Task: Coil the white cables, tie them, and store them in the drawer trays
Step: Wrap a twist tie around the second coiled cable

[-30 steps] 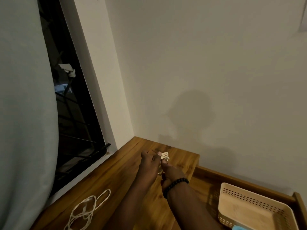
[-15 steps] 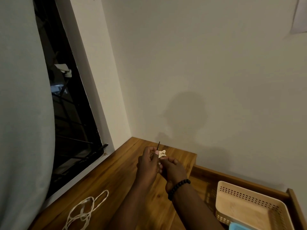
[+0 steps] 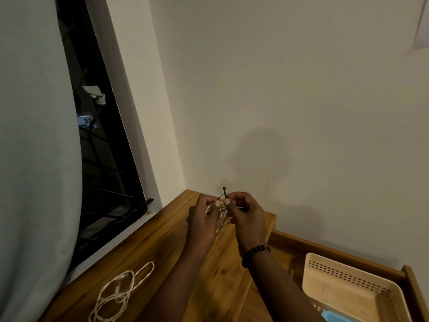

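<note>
Head view: left hand [image 3: 204, 225] grips the limp, light coiled cable [image 3: 219, 217] (hold mid-bundle); right hand [image 3: 246, 217] pinches a stiff black tie [image 3: 224, 192].

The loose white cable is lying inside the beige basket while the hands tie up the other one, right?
Not quite. The head view shows the loose white cable lying on the wooden top, left of the arms, not inside the beige basket. Both hands, left hand and right hand, tie the other cable.

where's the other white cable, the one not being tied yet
In the head view, the loose white cable lies on the wooden tabletop at the lower left, near the window sill, apart from and nearer the camera than both hands.
</note>
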